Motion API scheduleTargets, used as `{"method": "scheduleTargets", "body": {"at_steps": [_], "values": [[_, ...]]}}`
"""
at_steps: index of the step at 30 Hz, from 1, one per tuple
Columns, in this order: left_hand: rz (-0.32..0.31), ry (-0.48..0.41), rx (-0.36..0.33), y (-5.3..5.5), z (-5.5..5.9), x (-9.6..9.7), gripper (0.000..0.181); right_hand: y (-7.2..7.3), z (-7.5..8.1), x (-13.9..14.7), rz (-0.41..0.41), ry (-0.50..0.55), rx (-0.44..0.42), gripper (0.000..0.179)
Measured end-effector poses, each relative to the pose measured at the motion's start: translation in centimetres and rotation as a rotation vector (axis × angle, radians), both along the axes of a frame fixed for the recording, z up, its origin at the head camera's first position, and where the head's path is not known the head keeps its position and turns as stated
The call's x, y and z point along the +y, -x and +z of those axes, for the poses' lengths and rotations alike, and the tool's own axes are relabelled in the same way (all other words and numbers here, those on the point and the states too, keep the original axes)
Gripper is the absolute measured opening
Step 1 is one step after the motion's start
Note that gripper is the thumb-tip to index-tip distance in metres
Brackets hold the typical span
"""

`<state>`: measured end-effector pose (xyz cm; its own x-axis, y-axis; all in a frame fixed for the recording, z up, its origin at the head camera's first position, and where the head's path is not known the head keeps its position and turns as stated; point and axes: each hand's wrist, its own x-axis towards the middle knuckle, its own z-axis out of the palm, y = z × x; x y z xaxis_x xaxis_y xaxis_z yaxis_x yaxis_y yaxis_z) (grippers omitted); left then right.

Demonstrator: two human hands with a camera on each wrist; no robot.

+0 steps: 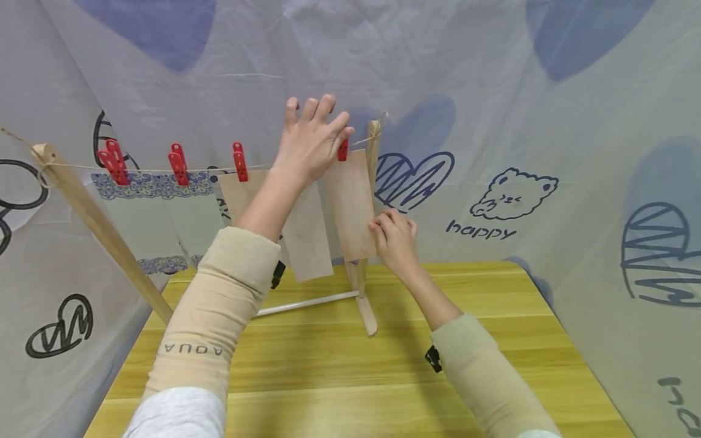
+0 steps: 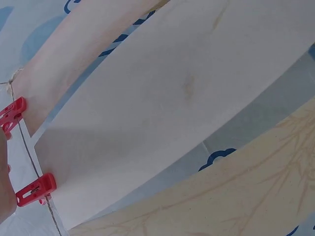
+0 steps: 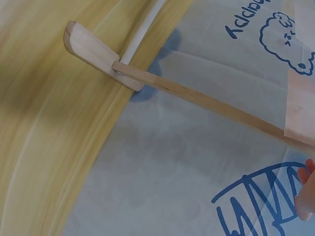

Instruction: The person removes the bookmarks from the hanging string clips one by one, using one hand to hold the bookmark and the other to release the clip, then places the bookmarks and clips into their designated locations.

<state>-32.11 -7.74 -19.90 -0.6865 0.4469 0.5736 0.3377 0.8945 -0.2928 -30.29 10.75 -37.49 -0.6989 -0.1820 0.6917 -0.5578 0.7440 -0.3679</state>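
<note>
At the right end of the string, my left hand [image 1: 312, 137] grips a red clothespin [image 1: 343, 149] between thumb and fingers. The clothespin sits at the top of a narrow pale sheet [image 1: 350, 204]. My right hand [image 1: 397, 240] pinches that sheet's right edge lower down, fingers curled; in the right wrist view only a few fingertips [image 3: 302, 174] show beside the wooden post. Next to it hangs a second pale sheet [image 2: 123, 118] under its own red clothespin [image 2: 37, 189]. A cream sheet [image 2: 236, 187] with a faint branch pattern hangs farther left.
The string runs between wooden posts, one at left [image 1: 104, 228] and one at right [image 3: 211, 103]. A blue-patterned cloth [image 1: 156, 188] hangs at left from red clothespins [image 1: 177, 164]. A white rod [image 1: 306, 303] joins the stand above the yellow wood-grain table [image 1: 411, 389]. Behind hangs a printed curtain [image 1: 493, 121].
</note>
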Motion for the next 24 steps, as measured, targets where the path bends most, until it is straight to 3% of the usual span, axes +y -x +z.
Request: {"method": "scheduleTargets", "body": {"at_steps": [9, 24], "values": [[-0.029, -0.037, 0.036, 0.03, -0.14, -0.03, 0.039, -0.06, 0.07, 0.06, 0.008, 0.030, 0.015, 0.018], [-0.077, -0.079, 0.156, 0.18, -0.34, -0.06, 0.037, 0.04, -0.07, 0.59, 0.025, 0.062, 0.044, 0.015]]}}
